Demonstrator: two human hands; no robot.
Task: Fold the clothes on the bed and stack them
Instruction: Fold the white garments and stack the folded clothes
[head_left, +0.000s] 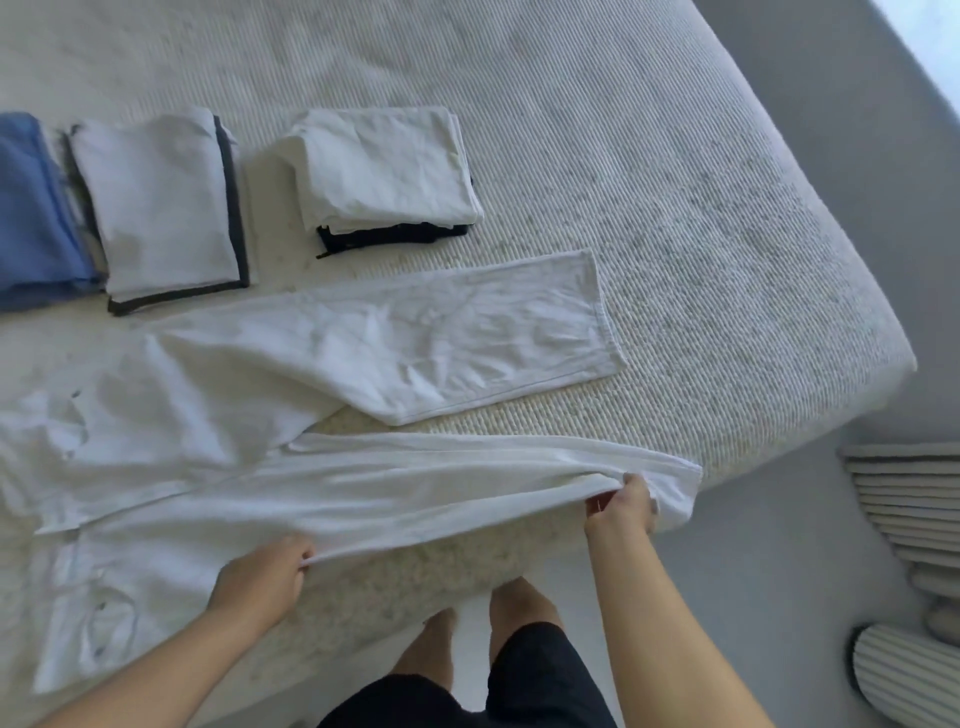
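at the far left of the bed (675, 182) sits a folded blue pile (31, 218), partly cut off by the frame edge. just beside it is a second stack (156, 202) with a pale grey-white piece on top and a dark one showing at its edges. next, a little apart, is a third stack (384, 166), white on top with something black underneath. so three piles look finished, and a good share of the folding seems done.

nearer the person, a pair of white trousers (363, 338) lies spread across the bed, waist end to the left, legs running right. it is not folded yet. the far leg lies flat on the cover, while the near leg is lifted along its edge.

the left hand (265, 571) pinches the near edge of that leg about midway along, fingers curled onto the cloth. the right hand (621, 512) grasps the same leg close to its hem, near the bed's edge, with the cloth stretched between both grips.

my guess is the near leg is about to go over the far one, the first fold of this piece. left to do: fold the trousers down to size and set them on a stack. no other loose clothes show, though the frame cuts off the left side of the bed.
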